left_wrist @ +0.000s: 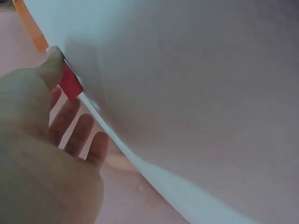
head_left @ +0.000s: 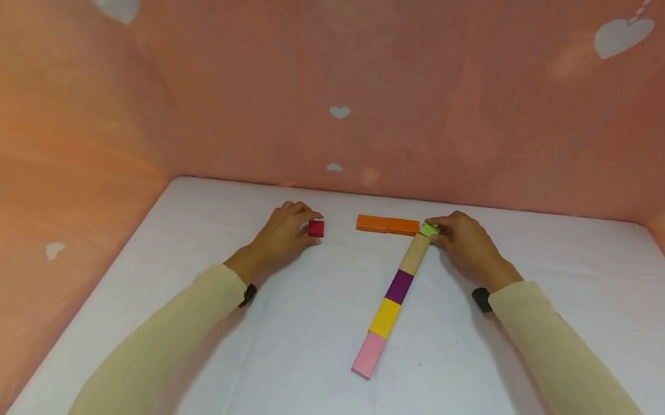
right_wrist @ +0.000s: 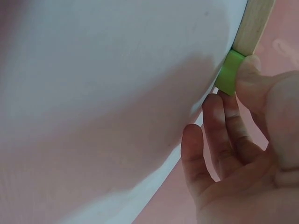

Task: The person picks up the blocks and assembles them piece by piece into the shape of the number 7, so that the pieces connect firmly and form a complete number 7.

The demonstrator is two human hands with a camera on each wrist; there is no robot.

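My left hand (head_left: 285,238) pinches a red block (head_left: 316,228) between thumb and fingers, at the table surface left of the other blocks. In the left wrist view the red block (left_wrist: 70,84) shows below the thumb. At the top of a slanting row, my right hand (head_left: 468,244) pinches a light green block (head_left: 429,230). The green block (right_wrist: 230,72) meets the end of a plain wooden block (right_wrist: 253,25) in the right wrist view. Downward from it run the wooden block (head_left: 415,254), a purple block (head_left: 399,287), a yellow block (head_left: 385,318) and a pink block (head_left: 369,355).
Two orange blocks (head_left: 388,225) lie end to end, left of the green block. A white cloth (head_left: 289,378) covers the table. Salmon-coloured sheeting with pale hearts (head_left: 391,99) rises behind the far edge and along both sides.
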